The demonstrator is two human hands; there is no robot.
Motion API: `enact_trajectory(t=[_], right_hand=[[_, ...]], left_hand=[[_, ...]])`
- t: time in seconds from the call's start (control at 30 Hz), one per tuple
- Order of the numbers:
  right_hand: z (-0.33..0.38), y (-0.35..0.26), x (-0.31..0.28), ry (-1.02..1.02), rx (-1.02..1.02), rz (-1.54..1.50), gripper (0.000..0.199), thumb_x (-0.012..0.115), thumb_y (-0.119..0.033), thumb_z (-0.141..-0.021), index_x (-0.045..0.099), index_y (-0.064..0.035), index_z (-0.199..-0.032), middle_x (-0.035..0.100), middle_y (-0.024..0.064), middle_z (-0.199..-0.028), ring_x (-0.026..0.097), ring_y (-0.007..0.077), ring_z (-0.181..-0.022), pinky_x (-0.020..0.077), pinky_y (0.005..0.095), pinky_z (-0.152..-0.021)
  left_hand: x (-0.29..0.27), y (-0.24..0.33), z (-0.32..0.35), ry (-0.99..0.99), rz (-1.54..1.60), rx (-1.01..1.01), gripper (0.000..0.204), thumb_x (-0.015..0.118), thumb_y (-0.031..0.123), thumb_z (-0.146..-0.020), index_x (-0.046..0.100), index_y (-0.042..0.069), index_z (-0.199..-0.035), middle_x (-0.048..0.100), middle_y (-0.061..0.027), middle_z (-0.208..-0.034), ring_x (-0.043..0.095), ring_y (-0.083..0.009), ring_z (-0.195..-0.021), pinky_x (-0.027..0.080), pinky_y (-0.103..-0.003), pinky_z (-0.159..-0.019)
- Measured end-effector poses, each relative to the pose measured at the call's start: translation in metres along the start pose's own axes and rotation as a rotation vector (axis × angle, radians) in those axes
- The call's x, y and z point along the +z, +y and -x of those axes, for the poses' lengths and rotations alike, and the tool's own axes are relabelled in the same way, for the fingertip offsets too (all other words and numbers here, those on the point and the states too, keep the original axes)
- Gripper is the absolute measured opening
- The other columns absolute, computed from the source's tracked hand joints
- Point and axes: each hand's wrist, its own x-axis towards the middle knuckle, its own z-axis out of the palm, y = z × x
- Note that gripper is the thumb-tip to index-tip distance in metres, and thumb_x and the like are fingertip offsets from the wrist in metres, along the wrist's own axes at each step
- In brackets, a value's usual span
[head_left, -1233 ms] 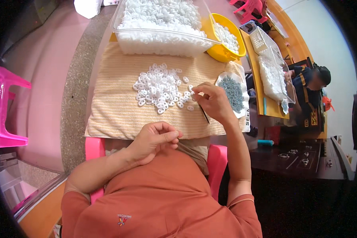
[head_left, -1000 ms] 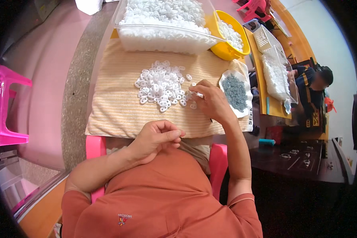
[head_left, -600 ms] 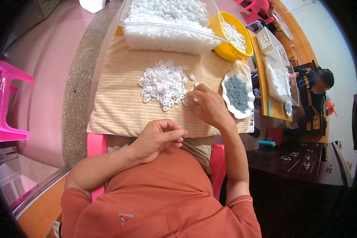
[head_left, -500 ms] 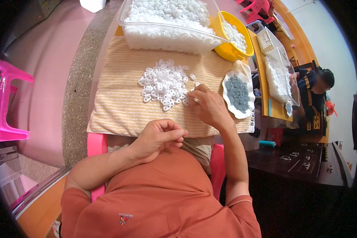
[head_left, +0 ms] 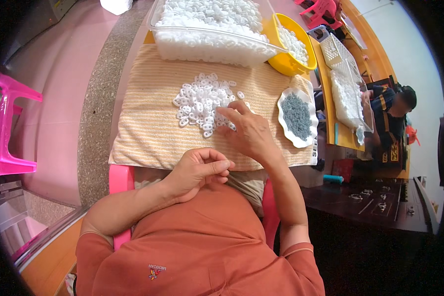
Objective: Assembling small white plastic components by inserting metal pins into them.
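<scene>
A loose pile of small white oval plastic pieces with holes (head_left: pixel 200 101) lies on a striped yellow towel (head_left: pixel 148 133). At the pile's right edge is my right hand (head_left: pixel 251 132), palm down, its fingers apart and the fingertips by the nearest pieces; nothing shows held in it. Close to my body, in front of the towel's near edge, my left hand (head_left: pixel 202 170) is closed, thumb pressed against the curled fingers. Whatever it may pinch is hidden. Right of my right hand stands a white scalloped dish (head_left: pixel 282 116) of small grey pieces (head_left: pixel 297 116), too fine to make out singly.
A clear plastic tub (head_left: pixel 212 30) full of white pieces stands behind the pile, beside a yellow basin (head_left: pixel 285 67) holding more. Farther right, another person (head_left: pixel 387 111) sits by a clear container of white pieces (head_left: pixel 348 101). A pink stool (head_left: pixel 7 126) stands at left.
My right hand has moved left from beside the pile to its right edge, and its pinched fingers have spread apart. The left hand stays where it was.
</scene>
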Motion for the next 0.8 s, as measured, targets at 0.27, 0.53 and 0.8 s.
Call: enact_trajectory(t=[0.27, 0.53, 0.8], right_hand=[[-0.001, 0.014, 0.008, 0.027, -0.041, 0.004, 0.014, 0.066, -0.017, -0.08, 0.069, -0.0132, -0.094, 0.064, 0.0065, -0.091, 0.064, 0.0289, -0.077, 0.0508, 0.0381, -0.065], [0.002, 0.029, 0.015, 0.226, -0.096, -0.237, 0.007, 0.065, -0.006, -0.082, 0.066, -0.0052, -0.089, 0.061, 0.0069, -0.084, 0.062, 0.0227, -0.07, 0.0485, 0.0318, -0.063], [0.007, 0.037, 0.007, 0.183, 0.035, -0.316, 0.011, 0.063, -0.007, -0.084, 0.065, -0.002, -0.093, 0.064, 0.0136, -0.082, 0.062, 0.0248, -0.072, 0.0483, 0.0329, -0.065]], left_hand=[[0.001, 0.001, 0.0, 0.007, -0.013, 0.002, 0.011, 0.065, 0.01, -0.088, 0.063, 0.001, -0.094, 0.066, -0.0089, -0.096, 0.061, -0.0093, -0.075, 0.054, -0.024, -0.07], [0.002, 0.004, 0.001, 0.028, -0.008, -0.005, 0.012, 0.065, 0.011, -0.088, 0.063, 0.001, -0.094, 0.066, -0.0083, -0.094, 0.061, -0.0091, -0.075, 0.054, -0.024, -0.07], [-0.001, 0.002, -0.002, 0.015, -0.014, -0.001, 0.01, 0.064, 0.009, -0.088, 0.063, 0.002, -0.095, 0.066, -0.0089, -0.096, 0.064, -0.0121, -0.078, 0.055, -0.027, -0.072]])
